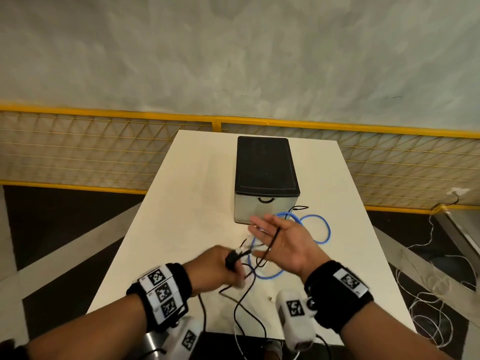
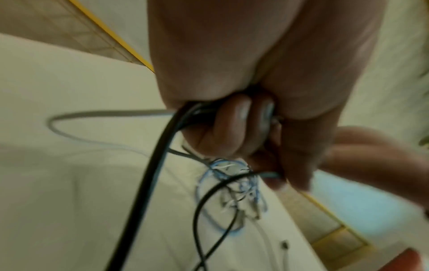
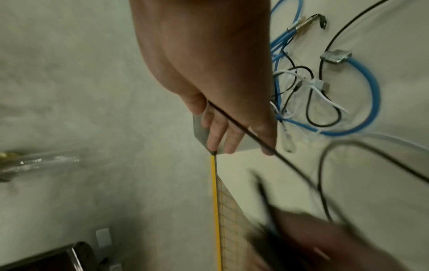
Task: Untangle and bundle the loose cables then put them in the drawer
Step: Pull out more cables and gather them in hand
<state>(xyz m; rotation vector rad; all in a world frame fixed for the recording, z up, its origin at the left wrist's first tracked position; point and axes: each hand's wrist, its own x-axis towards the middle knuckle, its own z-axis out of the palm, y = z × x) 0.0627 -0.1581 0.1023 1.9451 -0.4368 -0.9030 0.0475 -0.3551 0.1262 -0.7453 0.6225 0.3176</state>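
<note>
- The left hand (image 1: 220, 266) was seen at lower centre of the head view, its fingers (image 2: 234, 117) curled tight round a gathered bunch of black cable (image 2: 148, 183).
- The right hand (image 1: 283, 242) was held flat and open just right of it, fingers (image 3: 218, 132) straight; one thin run of the same black cable was draped across the palm, not pinched.
- The blue cable (image 1: 324, 229) lay looped on the tabletop (image 1: 181, 203) at centre right, knotted with a white cable (image 3: 325, 95) and further black strands.
- The drawer unit (image 1: 265, 178) stood at centre frame, drawer front (image 1: 265, 206) closed, the blue loop touching or just beside its base; which could not be told.
- Judgement: untangling was in hand; nothing was bundled or stowed yet.
- Risk: with the draped strand unpinched, a pull by the left hand could slip it off the palm and tighten the knot.
- Risk: black slack hung over the near tabletop edge and could snag.
</note>
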